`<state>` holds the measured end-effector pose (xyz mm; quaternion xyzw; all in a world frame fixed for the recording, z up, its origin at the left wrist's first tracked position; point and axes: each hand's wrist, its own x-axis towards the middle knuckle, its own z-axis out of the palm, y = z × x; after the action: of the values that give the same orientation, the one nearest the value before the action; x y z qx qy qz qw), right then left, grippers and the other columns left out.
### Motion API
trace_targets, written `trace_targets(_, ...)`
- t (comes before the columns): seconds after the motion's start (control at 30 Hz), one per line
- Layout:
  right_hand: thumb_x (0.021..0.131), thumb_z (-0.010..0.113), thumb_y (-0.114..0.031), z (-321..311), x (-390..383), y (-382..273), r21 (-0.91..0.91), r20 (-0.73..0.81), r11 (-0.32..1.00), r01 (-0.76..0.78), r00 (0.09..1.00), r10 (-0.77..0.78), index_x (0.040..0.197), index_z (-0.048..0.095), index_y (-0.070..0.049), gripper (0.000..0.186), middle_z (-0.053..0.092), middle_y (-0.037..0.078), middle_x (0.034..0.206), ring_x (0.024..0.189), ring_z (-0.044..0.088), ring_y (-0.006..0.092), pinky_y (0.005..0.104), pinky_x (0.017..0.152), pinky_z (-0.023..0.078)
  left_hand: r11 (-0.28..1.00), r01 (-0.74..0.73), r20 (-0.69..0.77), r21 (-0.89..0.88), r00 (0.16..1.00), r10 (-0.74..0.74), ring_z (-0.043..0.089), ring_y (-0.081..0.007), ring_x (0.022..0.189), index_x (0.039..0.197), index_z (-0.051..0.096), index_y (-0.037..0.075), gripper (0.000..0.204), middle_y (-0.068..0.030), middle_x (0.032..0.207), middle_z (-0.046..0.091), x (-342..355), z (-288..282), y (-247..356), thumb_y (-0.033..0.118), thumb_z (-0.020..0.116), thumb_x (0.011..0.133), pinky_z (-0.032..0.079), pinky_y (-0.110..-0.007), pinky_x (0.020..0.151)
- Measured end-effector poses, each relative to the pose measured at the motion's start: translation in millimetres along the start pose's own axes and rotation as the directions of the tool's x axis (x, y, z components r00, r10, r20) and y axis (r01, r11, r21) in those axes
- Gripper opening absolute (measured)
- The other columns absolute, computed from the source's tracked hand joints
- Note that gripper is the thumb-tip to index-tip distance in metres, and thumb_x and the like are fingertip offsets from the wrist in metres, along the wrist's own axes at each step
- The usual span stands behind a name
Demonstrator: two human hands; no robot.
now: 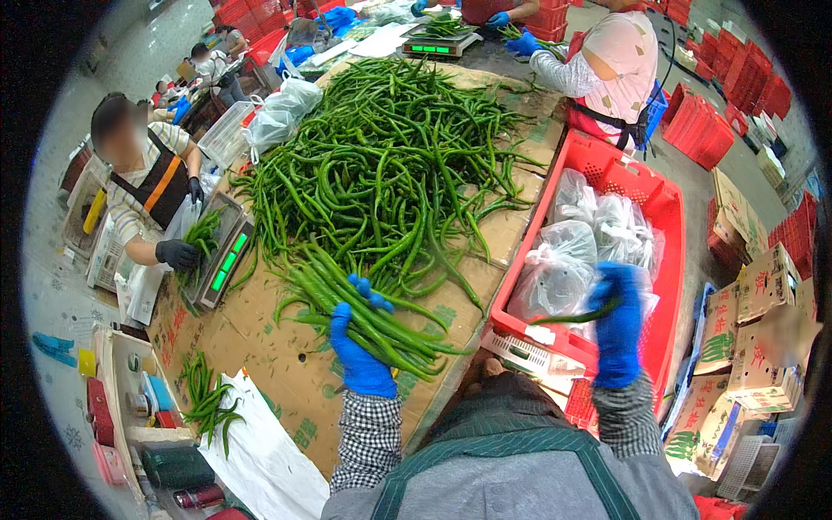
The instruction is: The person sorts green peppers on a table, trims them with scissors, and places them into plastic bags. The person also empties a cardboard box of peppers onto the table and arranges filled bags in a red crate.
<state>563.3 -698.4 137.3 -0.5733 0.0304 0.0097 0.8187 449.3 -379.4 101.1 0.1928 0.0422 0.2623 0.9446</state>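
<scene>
My left hand [355,342], in a blue glove, grips a bunch of long green chilies [373,334] over the cardboard-covered table. My right hand [614,321], also blue-gloved and blurred, holds one green chili [572,317] above the front of a red crate [668,260]. That crate contains several tied clear plastic bags [550,282]. Beyond my left hand lies a large heap of green chilies [364,156] on the cardboard [234,325]. A smaller pile of chilies [205,394] and a white paper sheet [264,438] lie at the near left.
A person [143,173] in black gloves holds chilies by a scale [225,264] at left. Another person [607,69] and a scale [436,45] are across the table. Stacked cardboard boxes [728,381] stand at right, a supply tray [139,377] at near left.
</scene>
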Motion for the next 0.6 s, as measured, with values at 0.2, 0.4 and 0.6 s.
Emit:
trace_targets(0.2, 0.097, 0.037, -0.043, -174, 23, -79, -0.388, -0.510, 0.741, 0.548, 0.542, -0.668, 0.108, 0.060, -0.002, 0.048, 0.058, 0.004, 0.083, 0.074, 0.051, 0.0132, 0.0287, 0.072, 0.042, 0.988, 0.152, -0.082, 0.023, 0.985, -0.150, 0.061, -0.0221, 0.087, 0.128, 0.045, 0.004, 0.047, -0.0101, 0.114, 0.060, -9, -15, -16, 0.023, 0.054, 0.086, 0.052, -0.037, 0.079)
trace_targets(0.4, 0.097, 0.040, -0.034, -319, 37, -96, -0.896, -0.289, 0.391, 0.210, 0.393, -0.873, 0.111, 0.060, -0.002, 0.040, 0.062, 0.007, 0.100, 0.085, 0.054, 0.0151, 0.0279, 0.078, 0.042, 0.994, 0.107, 0.019, -0.003, 0.994, -0.107, 0.060, -0.0217, 0.090, 0.130, 0.043, 0.004, 0.049, -0.0091, 0.116, 0.059, 12, 3, -19, 0.025, 0.054, 0.086, 0.052, -0.037, 0.080)
trace_targets(0.6, 0.085, 0.052, -0.006, -87, 11, -93, -0.593, 0.128, 0.782, 0.191, 0.981, -0.143, 0.103, 0.064, -0.003, 0.022, 0.063, 0.003, 0.092, 0.083, 0.058, 0.0125, 0.0256, 0.072, 0.047, 0.998, -0.055, 0.121, 0.034, 0.991, 0.051, 0.059, -0.0220, 0.095, 0.131, 0.041, 0.004, 0.047, -0.0097, 0.117, 0.057, 46, 50, -45, 0.025, 0.049, 0.089, 0.049, -0.040, 0.085)
